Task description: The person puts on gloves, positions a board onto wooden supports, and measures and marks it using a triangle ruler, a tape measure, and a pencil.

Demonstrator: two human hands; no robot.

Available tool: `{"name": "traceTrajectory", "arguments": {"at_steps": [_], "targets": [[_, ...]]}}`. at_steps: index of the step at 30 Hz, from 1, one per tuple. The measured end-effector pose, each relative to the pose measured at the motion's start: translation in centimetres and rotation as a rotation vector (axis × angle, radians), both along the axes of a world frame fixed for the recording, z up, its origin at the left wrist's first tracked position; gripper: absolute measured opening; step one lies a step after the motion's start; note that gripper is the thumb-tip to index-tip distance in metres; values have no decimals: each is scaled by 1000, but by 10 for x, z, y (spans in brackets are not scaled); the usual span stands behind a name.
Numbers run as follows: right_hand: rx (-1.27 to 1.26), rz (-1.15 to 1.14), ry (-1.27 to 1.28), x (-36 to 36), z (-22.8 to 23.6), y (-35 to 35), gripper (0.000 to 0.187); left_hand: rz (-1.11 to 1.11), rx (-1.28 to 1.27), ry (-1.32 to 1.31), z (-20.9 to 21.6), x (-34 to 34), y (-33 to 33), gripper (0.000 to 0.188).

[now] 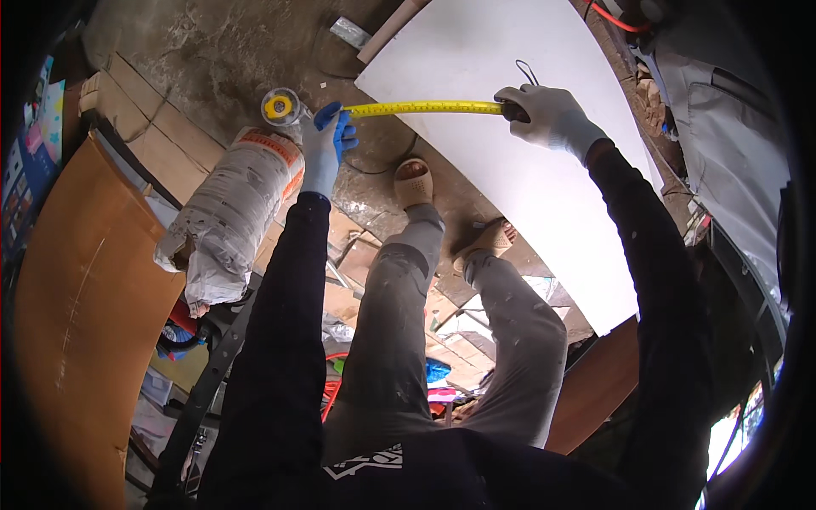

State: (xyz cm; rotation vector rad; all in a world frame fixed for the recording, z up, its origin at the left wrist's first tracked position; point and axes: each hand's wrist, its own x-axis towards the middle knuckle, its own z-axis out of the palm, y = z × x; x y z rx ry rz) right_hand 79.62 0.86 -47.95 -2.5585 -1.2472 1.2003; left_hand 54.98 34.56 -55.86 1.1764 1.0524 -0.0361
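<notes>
A yellow tape measure blade (425, 108) stretches level between my two gloved hands. My left hand (323, 144), in a white glove with blue fingers, pinches the blade's left end. In my right hand (544, 117), also gloved, is the dark tape measure case (513, 111), mostly covered by the fingers. A thin dark wrist loop (528, 71) sticks out above that hand. Under the right hand and part of the blade lies a large white board (586, 229). Close to the left hand sits a clear adhesive tape roll (281, 107) with a yellow core.
A bulky white sack (234, 204) with an orange band lies left of my left forearm. Farther left leans a curved brown sheet (93, 314). My sandalled feet (414, 183) stand beside the board. Grey sheeting (722, 127) hangs at right, and a metal piece (349, 32) lies at the top.
</notes>
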Motion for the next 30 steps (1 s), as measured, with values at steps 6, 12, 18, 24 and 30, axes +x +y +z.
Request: {"name": "traceTrajectory", "arguments": {"at_steps": [6,12,18,24,30], "targets": [[256,-1028,764,-123,-47,8,37,26,-162,110,-3,-3,-81,66],[499,-1902,842,-250,-27,15,29,-326,-631,203,24,-40,-193,42],[458,-1991,481,-284,-7,-24,25,-714,-632,335,37,-34,-210,36],[468,-2380,512,-295,-18,-62,24,-1432,-317,374,63,29,-248,40],[805,-2876,208,-359,-70,-231,20,-1901,-113,410,93,38,-260,36]]}}
